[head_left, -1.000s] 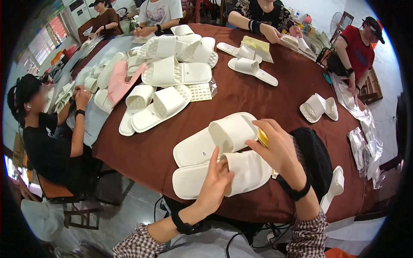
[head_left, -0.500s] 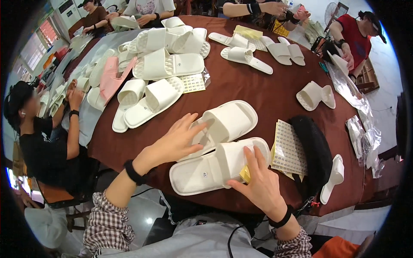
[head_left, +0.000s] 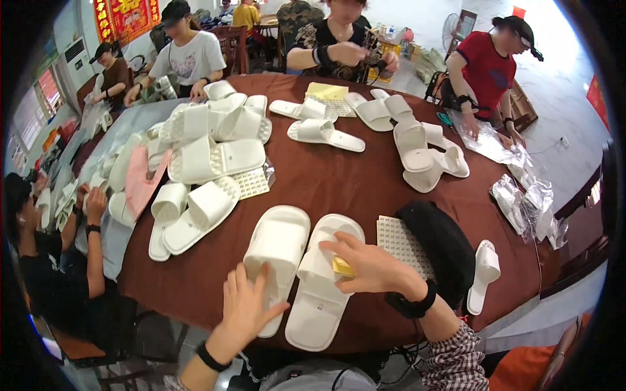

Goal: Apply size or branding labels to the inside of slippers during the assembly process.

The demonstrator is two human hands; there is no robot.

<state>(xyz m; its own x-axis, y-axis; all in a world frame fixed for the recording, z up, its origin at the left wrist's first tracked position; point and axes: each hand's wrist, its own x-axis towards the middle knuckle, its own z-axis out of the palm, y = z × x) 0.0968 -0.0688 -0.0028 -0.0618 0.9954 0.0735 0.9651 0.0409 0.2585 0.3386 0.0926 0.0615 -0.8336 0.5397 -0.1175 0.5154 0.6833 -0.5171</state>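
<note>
Lying side by side beneath the widespread left hand (head_left: 250, 305) and the right hand (head_left: 378, 268), which pinches a yellow slip (head_left: 342, 266), are two slippers (head_left: 279, 238). Both look white, open-toed and broad-strapped.

A grey top (head_left: 301, 380) covers the person's front (a small dark mark sits on it, too tiny to make out). To the right of the grey top, a dark brown-and-white checked sleeve (head_left: 453, 362) is bunched in folds on the forearm; a scrap of the left sleeve (head_left: 172, 383) shows to the top's left. Above the top's level, the left hand (head_left: 248, 306) and right hand (head_left: 372, 264) are bare, each with a black wristband (head_left: 210, 359) below it.
</note>
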